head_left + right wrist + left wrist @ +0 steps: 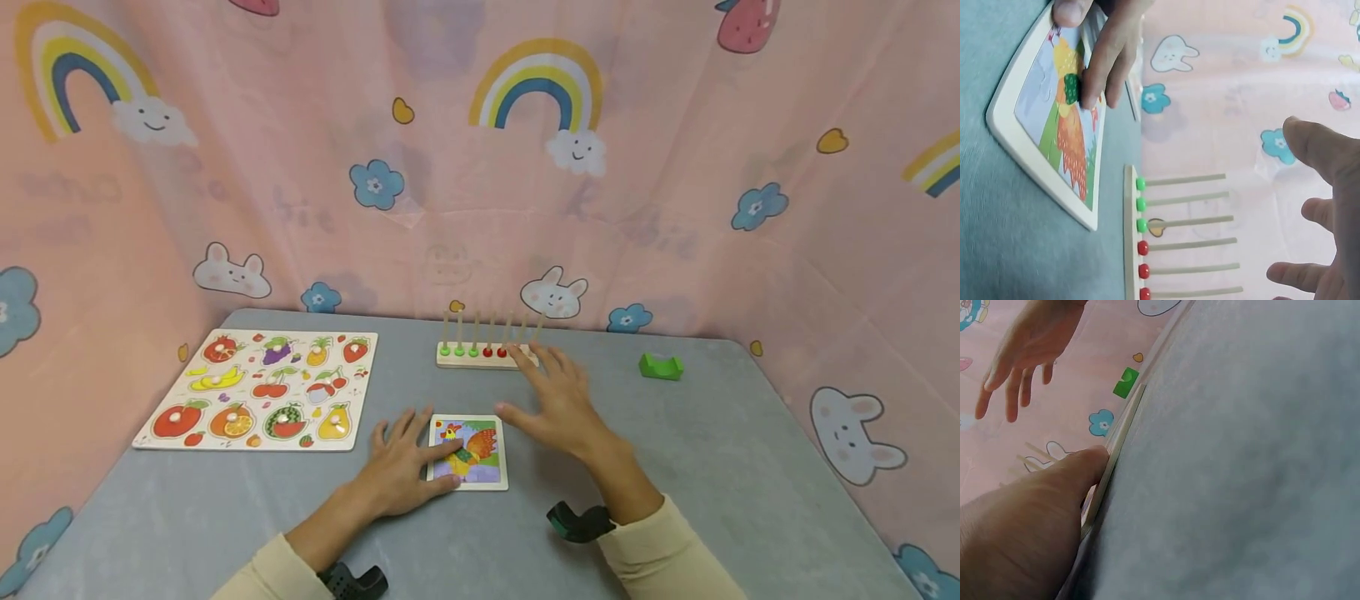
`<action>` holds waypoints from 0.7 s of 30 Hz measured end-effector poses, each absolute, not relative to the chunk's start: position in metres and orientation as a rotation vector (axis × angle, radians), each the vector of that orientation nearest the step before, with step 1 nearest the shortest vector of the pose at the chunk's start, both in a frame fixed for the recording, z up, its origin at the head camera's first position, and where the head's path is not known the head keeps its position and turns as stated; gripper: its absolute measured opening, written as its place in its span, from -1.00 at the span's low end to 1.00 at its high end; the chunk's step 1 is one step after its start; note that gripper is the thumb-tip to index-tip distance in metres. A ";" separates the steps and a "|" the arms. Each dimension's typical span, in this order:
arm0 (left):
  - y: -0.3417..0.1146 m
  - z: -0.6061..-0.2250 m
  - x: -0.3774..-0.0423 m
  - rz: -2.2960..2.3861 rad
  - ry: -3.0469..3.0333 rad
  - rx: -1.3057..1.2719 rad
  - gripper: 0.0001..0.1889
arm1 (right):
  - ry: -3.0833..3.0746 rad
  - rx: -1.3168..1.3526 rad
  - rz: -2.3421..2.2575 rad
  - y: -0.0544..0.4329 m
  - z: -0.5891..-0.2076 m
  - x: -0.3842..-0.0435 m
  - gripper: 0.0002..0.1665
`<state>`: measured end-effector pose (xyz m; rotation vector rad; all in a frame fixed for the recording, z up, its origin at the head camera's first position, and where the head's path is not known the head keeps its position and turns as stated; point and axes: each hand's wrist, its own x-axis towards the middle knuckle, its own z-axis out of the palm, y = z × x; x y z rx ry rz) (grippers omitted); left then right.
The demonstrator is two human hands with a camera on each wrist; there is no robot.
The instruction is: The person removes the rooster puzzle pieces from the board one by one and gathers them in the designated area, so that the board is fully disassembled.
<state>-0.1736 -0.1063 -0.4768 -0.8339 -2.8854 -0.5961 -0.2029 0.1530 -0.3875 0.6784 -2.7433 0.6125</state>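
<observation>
A small square picture puzzle of a rooster [483, 471] in a cream frame lies near the middle of the table. The left hand [405, 467] rests on its left side, thumb and index finger stretched over the picture. In the right wrist view those fingers lie flat across the puzzle [1041, 150]. The right hand [562, 408] hovers to the puzzle's upper right, fingers spread and holding nothing. Its fingertips overlap the bead rack [472, 360], whose upright pegs carry green beads [1141, 204] and red beads [1143, 248] at the base.
A large fruit knob puzzle board [251, 392] lies at the left of the table [750, 500]. A green block with a curved notch [661, 367] sits at the back right. A pink patterned curtain [450, 208] stands behind the table's far edge.
</observation>
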 end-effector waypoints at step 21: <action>-0.106 -0.477 -0.173 -0.550 -2.874 -0.844 -0.43 | -2.662 0.822 1.149 0.108 -0.418 -0.213 -0.37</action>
